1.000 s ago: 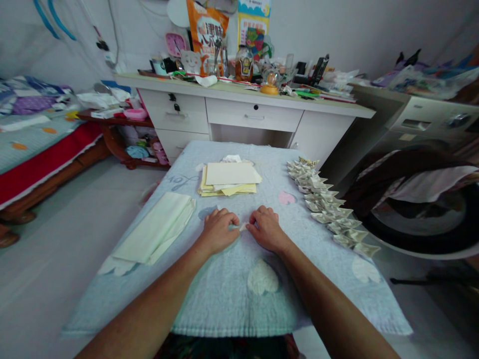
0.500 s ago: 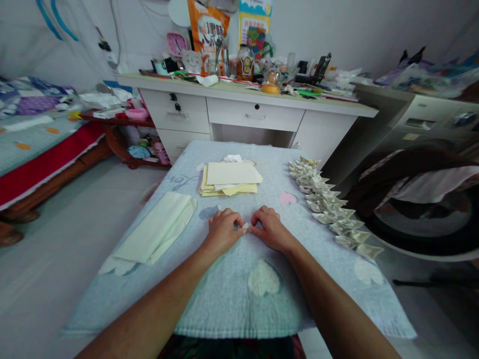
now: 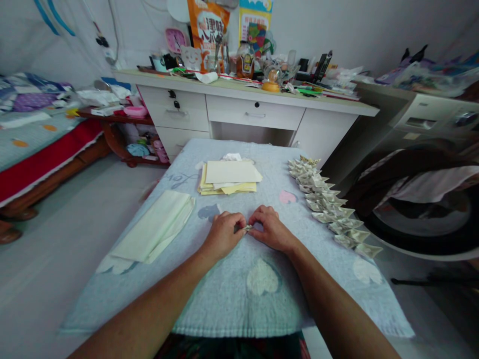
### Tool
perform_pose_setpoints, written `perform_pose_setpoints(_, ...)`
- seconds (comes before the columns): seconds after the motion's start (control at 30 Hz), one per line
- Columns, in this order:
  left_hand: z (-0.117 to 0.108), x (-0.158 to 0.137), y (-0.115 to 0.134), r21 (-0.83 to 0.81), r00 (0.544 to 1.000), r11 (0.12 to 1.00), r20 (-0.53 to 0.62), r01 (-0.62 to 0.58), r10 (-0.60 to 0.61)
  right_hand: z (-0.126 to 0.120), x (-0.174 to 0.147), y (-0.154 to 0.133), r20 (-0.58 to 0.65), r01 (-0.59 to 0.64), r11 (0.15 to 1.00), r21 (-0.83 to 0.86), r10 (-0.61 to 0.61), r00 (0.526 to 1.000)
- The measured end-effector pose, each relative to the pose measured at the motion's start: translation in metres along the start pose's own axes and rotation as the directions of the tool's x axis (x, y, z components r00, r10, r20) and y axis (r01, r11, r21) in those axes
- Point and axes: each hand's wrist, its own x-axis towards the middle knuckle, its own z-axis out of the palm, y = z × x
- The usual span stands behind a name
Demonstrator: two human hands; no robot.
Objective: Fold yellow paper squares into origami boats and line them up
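Between my two hands is a small folded piece of paper (image 3: pixel 247 228), mostly hidden by the fingers. My left hand (image 3: pixel 225 230) pinches its left end, and my right hand (image 3: pixel 270 227) pinches its right end. Both hands are low over the middle of a blue cloth-covered table (image 3: pixel 224 304). Beyond them lies a stack of cream and yellow paper sheets (image 3: pixel 232 172). To the left is a folded pale green-white sheet (image 3: pixel 155 227). Rows of folded paper boats (image 3: pixel 329 207) stand along the table's right side.
A white desk (image 3: pixel 254 107) crowded with jars, bags and small things stands behind the table. On the right is a washing machine (image 3: pixel 422 199) with cloth hanging from its door. A bed (image 3: pixel 41 144) and a low wooden stand (image 3: pixel 123 119) are at the left.
The fingers of both hands have shifted slightly around the small folded paper, and a bit more of its edge shows. Everything else stays in place apart from a slight camera shift.
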Motion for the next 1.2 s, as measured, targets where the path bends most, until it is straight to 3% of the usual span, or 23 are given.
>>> perform_pose_setpoints(0.13, -0.004, 0.001, 0.001, -0.078, 0.999, 0.997, -0.05, -0.015, 0.011, -0.002, 0.001, -0.001, -0.015, 0.011, 0.999, 0.048, -0.01, 1.0)
perform_pose_setpoints(0.3, -0.004, 0.002, -0.004, -0.224, 0.995, 0.973, -0.094, -0.044, 0.024, -0.006, 0.001, 0.0, -0.042, 0.086, 0.966, 0.246, -0.078, 0.996)
perform_pose_setpoints(0.6, -0.005, 0.006, 0.0, -0.516, 0.997, 0.857, -0.057, 0.019, -0.056, -0.003, 0.003, 0.004, -0.103, 0.113, 0.883, 0.455, -0.074, 0.992)
perform_pose_setpoints(0.97, -0.001, 0.005, -0.011, -0.561, 0.996, 0.824, 0.084, 0.081, -0.04, -0.005, 0.003, 0.0, -0.149, 0.151, 0.9, 0.408, -0.097, 0.984)
perform_pose_setpoints(1.2, -0.007, 0.007, -0.004, -0.635, 0.994, 0.765, 0.078, 0.109, -0.076, -0.01, 0.0, 0.001, -0.053, 0.076, 0.821, 0.566, -0.056, 0.997)
